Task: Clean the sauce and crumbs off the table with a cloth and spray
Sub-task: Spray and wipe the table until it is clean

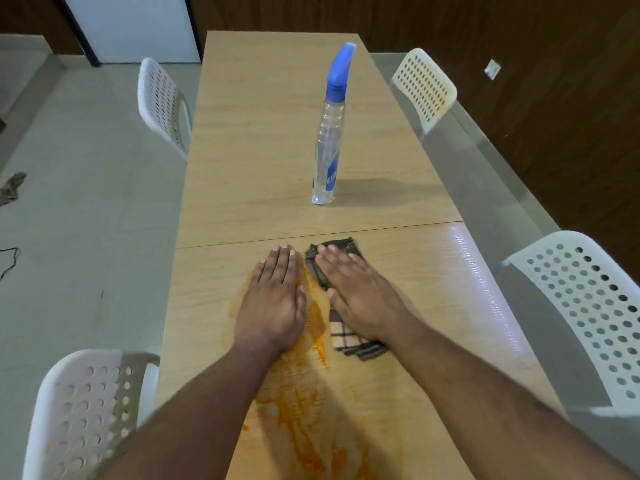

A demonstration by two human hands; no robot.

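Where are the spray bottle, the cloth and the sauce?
Spray bottle (327,157), head view: on its clear body.
Cloth (346,341), head view: on the checked part near the wrist.
Sauce (301,431), head view: on the orange smear.

Brightness: the room is evenly lit and fairly bright, nothing is lost in the dark.
Glare: a shiny white streak runs along the right side of the table (478,282), so light seems to come from up and to the right.
Shadows: the spray bottle (329,133) throws a soft grey shadow to its right. The shadows under the left hand (273,299) and the right hand (360,292) are faint.
Dark parts: the brown wall (519,81) at the back looks dim.
Blur: the near white chair (86,410) at the bottom left is fuzzy; the middle of the picture is sharp.
Bending: the table edges lean and spread out, and the forearms look stretched near the bottom.
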